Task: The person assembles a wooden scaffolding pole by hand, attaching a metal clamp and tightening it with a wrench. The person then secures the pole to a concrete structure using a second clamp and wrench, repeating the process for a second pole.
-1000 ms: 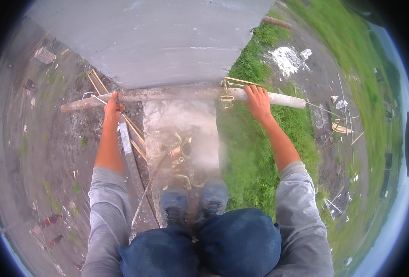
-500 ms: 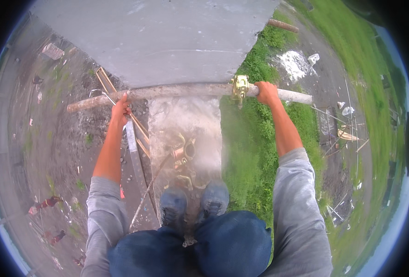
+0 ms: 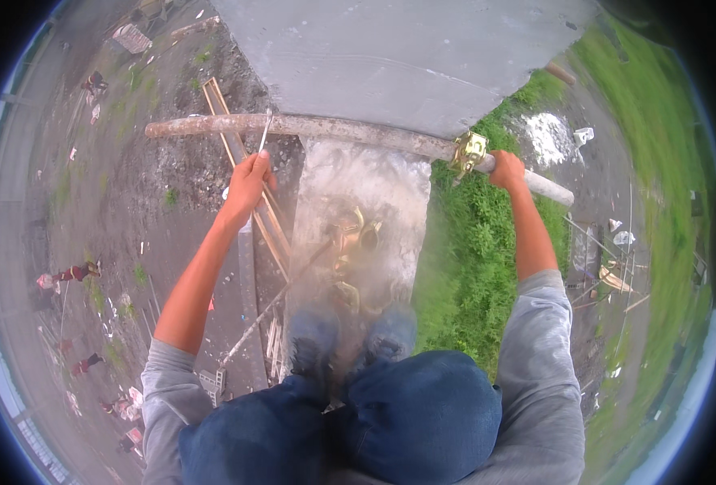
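Note:
A long, stained metal pipe (image 3: 366,133) lies crosswise in front of me, along the near edge of a grey concrete face. My right hand (image 3: 507,170) is wrapped round it near its right end. Just left of that hand, a gold-coloured scaffold clamp (image 3: 469,151) sits on the pipe. My left hand (image 3: 249,184) is closed round a thin metal rod (image 3: 266,131), which points up and reaches the pipe. That hand is below the pipe, apart from it. More gold-coloured clamps (image 3: 347,236) lie on the ledge by my boots, partly blurred.
I am crouched on a narrow concrete ledge (image 3: 358,174) high above the ground. The grey concrete block (image 3: 406,65) fills the space ahead. Far below are wooden planks (image 3: 271,222) on the left, people on the ground, and green plants (image 3: 471,275) on the right.
My left hand has come off the pipe and moved down, still with the rod, which now points upward. My right hand still grips the pipe. The whole view has shifted and tilted.

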A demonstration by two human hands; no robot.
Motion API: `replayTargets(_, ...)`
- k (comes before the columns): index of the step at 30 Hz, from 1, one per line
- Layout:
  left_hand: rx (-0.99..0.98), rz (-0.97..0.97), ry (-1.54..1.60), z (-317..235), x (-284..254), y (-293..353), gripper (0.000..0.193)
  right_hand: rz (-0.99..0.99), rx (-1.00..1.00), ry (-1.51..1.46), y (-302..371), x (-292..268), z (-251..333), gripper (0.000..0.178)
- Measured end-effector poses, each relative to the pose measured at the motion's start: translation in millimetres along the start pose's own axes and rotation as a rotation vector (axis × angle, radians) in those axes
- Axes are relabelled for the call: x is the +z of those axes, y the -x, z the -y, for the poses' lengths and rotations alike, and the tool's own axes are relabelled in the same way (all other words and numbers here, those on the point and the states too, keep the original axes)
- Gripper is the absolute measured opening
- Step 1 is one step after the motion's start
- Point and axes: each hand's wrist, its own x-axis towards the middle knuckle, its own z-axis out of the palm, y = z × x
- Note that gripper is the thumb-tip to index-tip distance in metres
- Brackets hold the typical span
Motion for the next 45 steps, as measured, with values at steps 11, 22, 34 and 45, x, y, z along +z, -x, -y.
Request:
replayTargets(11,-0.246,0.497,0.479,-41,100,222,0.047,0.008,0.054,0.060,0,3,-2,0.036)
replayTargets(22,-0.166,-0.151,0.818,-79,61,236,0.046,0.042,0.015,0.023,-6,2,-3,0.043)
replayTargets(34,-0.161,-0.187,0.849,-71,76,201,0.041,0.005,0.015,0.067,-4,3,-7,0.050)
replayTargets(45,-0.239,-0.046,0.863,-88,68,233,0.046,0.104,-0.020,0.022,-7,-1,-10,0.057)
